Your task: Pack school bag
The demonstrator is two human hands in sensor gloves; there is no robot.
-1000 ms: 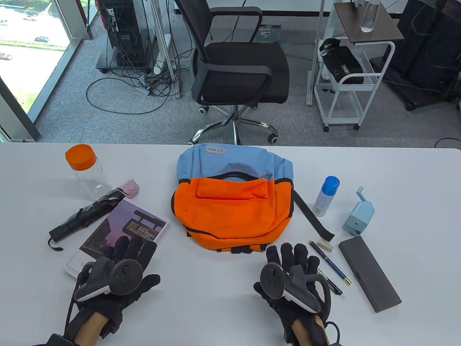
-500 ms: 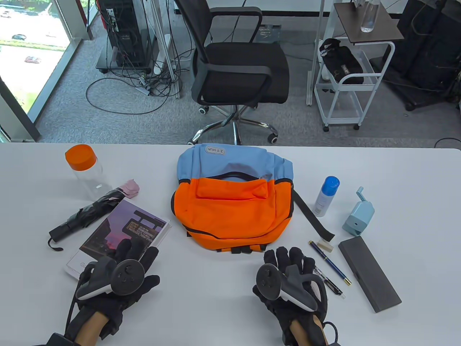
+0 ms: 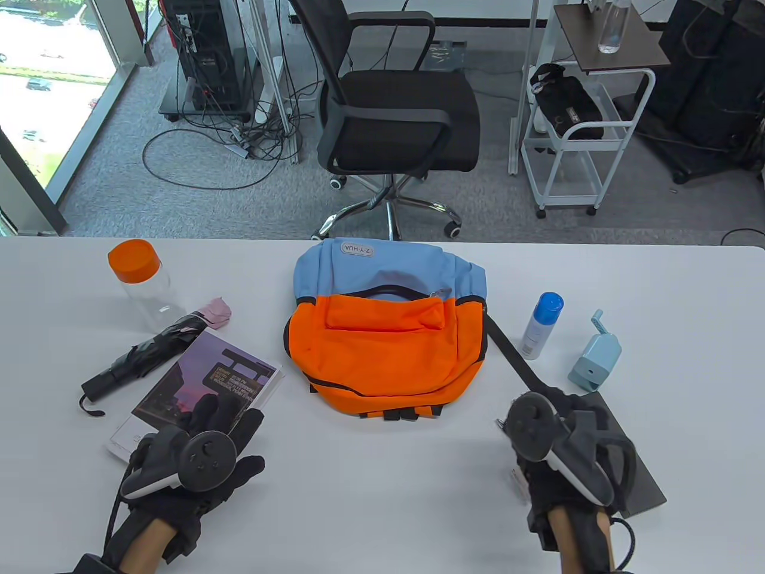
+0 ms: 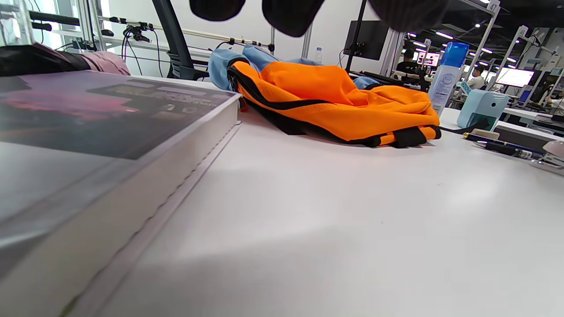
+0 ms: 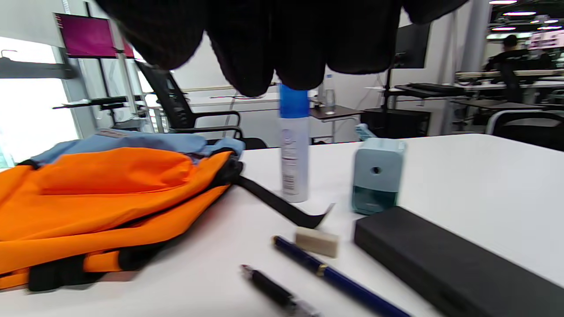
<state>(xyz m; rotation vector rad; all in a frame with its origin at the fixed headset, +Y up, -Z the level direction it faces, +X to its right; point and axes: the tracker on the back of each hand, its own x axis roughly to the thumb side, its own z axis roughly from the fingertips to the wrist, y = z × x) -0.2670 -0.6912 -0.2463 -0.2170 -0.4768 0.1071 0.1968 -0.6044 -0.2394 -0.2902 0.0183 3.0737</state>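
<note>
The orange and blue backpack (image 3: 382,335) lies flat in the middle of the table, also in the right wrist view (image 5: 101,198). My left hand (image 3: 230,427) lies open with its fingers on the near corner of the purple book (image 3: 197,376). My right hand (image 3: 568,412) hovers empty over the pens and the black pencil case (image 3: 648,484), hiding the pens from above. The right wrist view shows the blue pen (image 5: 339,279), black pen (image 5: 273,290), eraser (image 5: 317,241) and pencil case (image 5: 454,259) below its fingers (image 5: 255,57).
A clear bottle with an orange cap (image 3: 140,287) and a folded black umbrella (image 3: 143,353) lie at the left. A blue-capped bottle (image 3: 541,326) and a light blue sharpener (image 3: 594,356) stand right of the bag. The bag's black strap (image 3: 514,359) trails toward my right hand.
My right hand has moved right and a little forward, from the table in front of the bag to above the pens and pencil case. My left hand has stayed on the book.
</note>
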